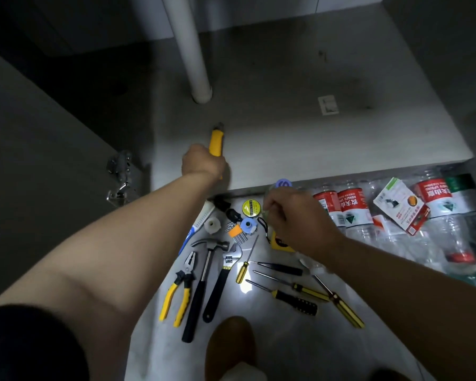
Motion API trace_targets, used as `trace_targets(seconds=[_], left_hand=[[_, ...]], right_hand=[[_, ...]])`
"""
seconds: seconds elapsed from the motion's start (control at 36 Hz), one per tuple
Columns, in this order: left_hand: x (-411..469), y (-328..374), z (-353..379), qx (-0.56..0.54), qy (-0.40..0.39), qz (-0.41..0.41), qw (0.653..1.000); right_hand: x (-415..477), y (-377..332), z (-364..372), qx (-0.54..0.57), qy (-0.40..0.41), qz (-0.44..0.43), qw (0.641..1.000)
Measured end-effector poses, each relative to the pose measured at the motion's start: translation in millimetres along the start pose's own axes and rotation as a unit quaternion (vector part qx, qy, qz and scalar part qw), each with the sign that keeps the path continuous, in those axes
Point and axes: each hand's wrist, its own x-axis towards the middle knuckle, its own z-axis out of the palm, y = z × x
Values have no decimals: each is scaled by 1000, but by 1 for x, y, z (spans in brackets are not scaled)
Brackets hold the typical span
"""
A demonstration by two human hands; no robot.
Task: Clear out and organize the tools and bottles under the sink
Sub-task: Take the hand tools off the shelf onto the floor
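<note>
Gripping the yellow utility knife [216, 141] by its handle, the left hand [202, 163] reaches over the front of the cabinet floor [300, 127] under the sink, its fingers clenched round the tool, the blade end pointing toward the white drain pipe [188, 50]. The right hand [289, 218] hangs lower, over the room floor [259, 353], fingers curled on what looks like a clear bottle with a bluish cap [283, 184], though the grasp itself is mostly hidden. The cabinet holds little else, while pliers [180, 287], hammer [204, 281], wrench [223, 279] and screwdrivers [294, 295] lie in a row outside and red-labelled bottles [349, 207] are heaped to the right. This seems to be the last of the clearing-out, or the first item going back; which cannot be told. If clearing, the knife wants a place beside the pliers, blade away from the hands, and the bottle belongs with the heap.
</note>
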Motion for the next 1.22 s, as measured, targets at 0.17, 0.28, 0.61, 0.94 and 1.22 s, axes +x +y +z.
trace_targets(seconds=[0.17,0.28,0.61,0.94,1.22], left_hand=[[-58,-5,-21,-284,-139,-38,948],[-91,-3,-49,-283,-258,-25,923],[-182,52,-71,-112,-455,83,879],[-203,28,-47,327,-377,364,786],[-165,-17,-56,449,-297,382,751]], right_hand=[[-4,-13,-8,40,53,29,997],[-10,-25,-17,96,67,65,991],[-66,-47,-70,60,68,71,993],[-150,21,-15,-89,-72,179,977],[-168,18,91,-169,-182,155,956]])
